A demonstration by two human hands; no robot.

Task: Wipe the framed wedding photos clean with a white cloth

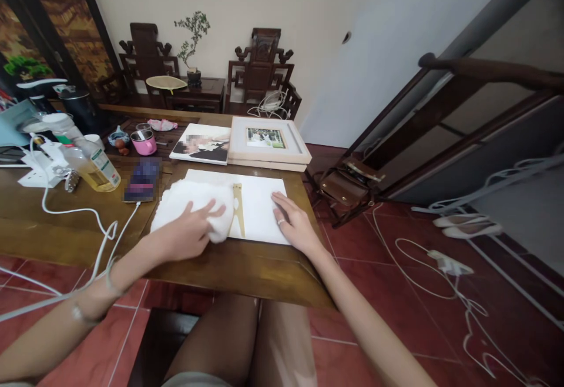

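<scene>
My left hand (187, 234) rests on a bunched white fluffy cloth (189, 199), its fingers spread over the top. The cloth covers the left part of a white rectangular panel (262, 205) that lies flat on the wooden table. A gold-toned design (238, 211) shows on the panel just right of the cloth. My right hand (293, 219), with a ring on one finger, lies on the panel's right edge with its fingers stretched out. The underside of the cloth is hidden.
Behind the panel lie a photo print (202, 143) and stacked pale frames (268, 140). To the left are a charging phone (141, 180), a bottle of yellowish liquid (94, 167), a pink cup (144, 142) and white cables. A dark wooden chair (348, 190) stands right of the table.
</scene>
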